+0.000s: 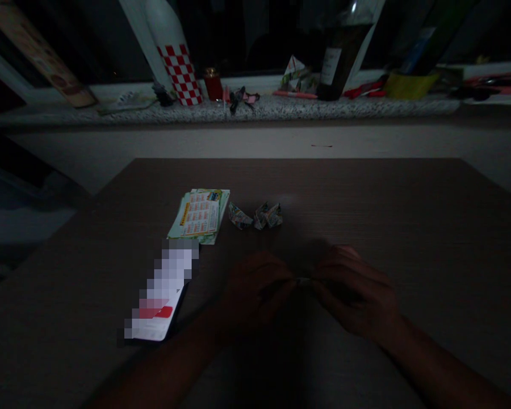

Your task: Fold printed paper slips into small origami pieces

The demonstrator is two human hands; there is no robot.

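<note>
Between my hands is a small folded strip of paper (303,280), dim in the shadow, with only its middle showing. My left hand (259,287) pinches its left end between thumb and fingers. On the other end, the thumb and fingers of my right hand (355,287) are closed in the same way. Just beyond my hands stand several small folded paper pieces (239,217), printed and pointed, set in a short row. Left of them lies a stack of printed paper slips (200,214), green and white with orange boxes.
A lit phone (162,295) lies left of my left forearm on the brown wooden table (366,193). Behind it, the speckled stone sill (247,113) bears a red-checked bottle (181,68), a dark bottle (338,62), a red jar (213,85) and a yellow container (411,85).
</note>
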